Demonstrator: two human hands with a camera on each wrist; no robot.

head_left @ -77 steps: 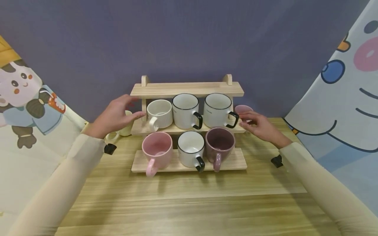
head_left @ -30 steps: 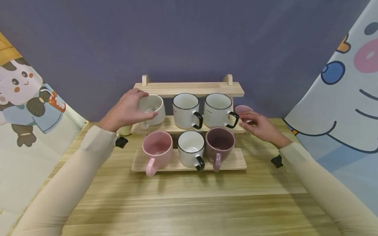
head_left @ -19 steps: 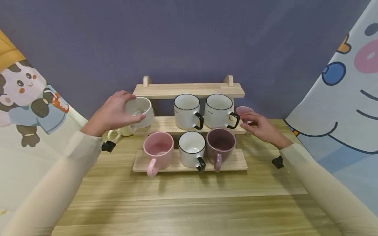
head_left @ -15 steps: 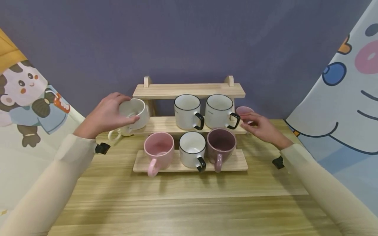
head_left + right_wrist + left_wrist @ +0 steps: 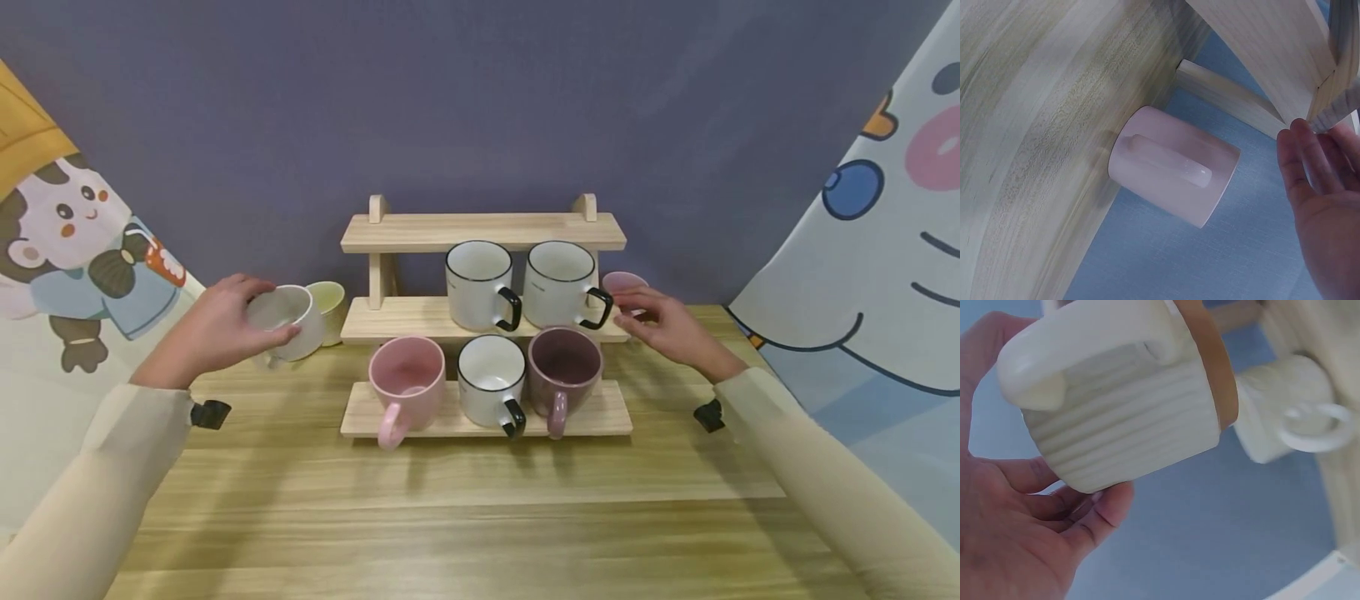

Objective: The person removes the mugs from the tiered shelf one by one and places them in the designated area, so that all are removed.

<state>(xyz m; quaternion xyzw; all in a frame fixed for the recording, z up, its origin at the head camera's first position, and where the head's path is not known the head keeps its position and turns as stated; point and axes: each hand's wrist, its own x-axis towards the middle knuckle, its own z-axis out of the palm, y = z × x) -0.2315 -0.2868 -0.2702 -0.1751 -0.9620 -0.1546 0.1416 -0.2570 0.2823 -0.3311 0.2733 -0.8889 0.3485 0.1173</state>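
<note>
My left hand [image 5: 217, 329] holds a white ribbed mug [image 5: 303, 329] left of the wooden rack, its thumb across the near side. In the left wrist view, the mug's brown base [image 5: 1213, 362] and handle are visible. At the right end of the rack's middle shelf [image 5: 405, 321], my right hand [image 5: 660, 325] pinches the board's end. Its fingertips meet the board corner in the right wrist view, where the thumb is hidden. Two white mugs with black rims, a left one [image 5: 476, 292] and a right one [image 5: 553, 292], stand on that shelf.
A pink mug [image 5: 405, 379], a smaller black-rimmed mug [image 5: 487, 387] and a purple mug [image 5: 562, 375] fill the bottom shelf. On the table [image 5: 480, 533], a pale yellow mug [image 5: 330, 312] stands left of the rack. Another pink mug [image 5: 1169, 165] stands behind the right hand.
My left hand has gripped the white ribbed mug, taken it off the middle shelf and carried it left and lower. The right hand stays at the shelf's end.
</note>
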